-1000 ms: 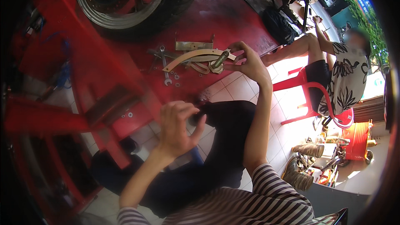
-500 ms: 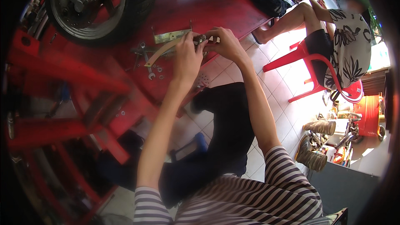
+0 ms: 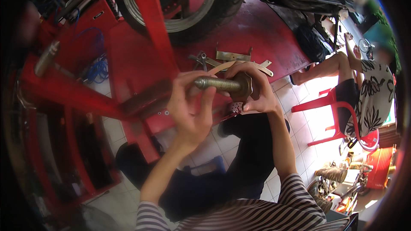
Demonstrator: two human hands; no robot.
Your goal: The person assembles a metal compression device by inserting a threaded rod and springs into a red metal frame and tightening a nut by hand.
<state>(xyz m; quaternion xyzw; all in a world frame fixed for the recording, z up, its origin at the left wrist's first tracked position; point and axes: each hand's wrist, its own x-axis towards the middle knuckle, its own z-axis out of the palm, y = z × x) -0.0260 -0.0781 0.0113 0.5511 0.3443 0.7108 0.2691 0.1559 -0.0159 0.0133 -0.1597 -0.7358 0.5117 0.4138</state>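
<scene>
A thick metal threaded bolt (image 3: 220,84) lies across both hands, its pointed tip toward the left. My left hand (image 3: 187,109) is closed around the tip end, thumb pressed to the threads and fingers behind. Around the wide collar (image 3: 246,84) at the bolt's other end, my right hand (image 3: 262,89) is curled; part of that end is hidden by the fingers. Just past the hands, a curved tan strip (image 3: 262,69) rests on the red bench (image 3: 274,38), partly covered by my right hand. Beside it sit a metal bracket (image 3: 233,56) and a wrench (image 3: 204,61).
A motorcycle wheel (image 3: 180,21) stands on the bench behind a red bar (image 3: 150,25). Below the bench edge is a small perforated part (image 3: 236,108). A coiled blue hose (image 3: 97,69) hangs at left. To the right a person sits on a red plastic chair (image 3: 319,100).
My view has swung left, so the bench appears farther right. Both hands came nearer, away from the tan strip, and the bolt now shows lengthwise between them.
</scene>
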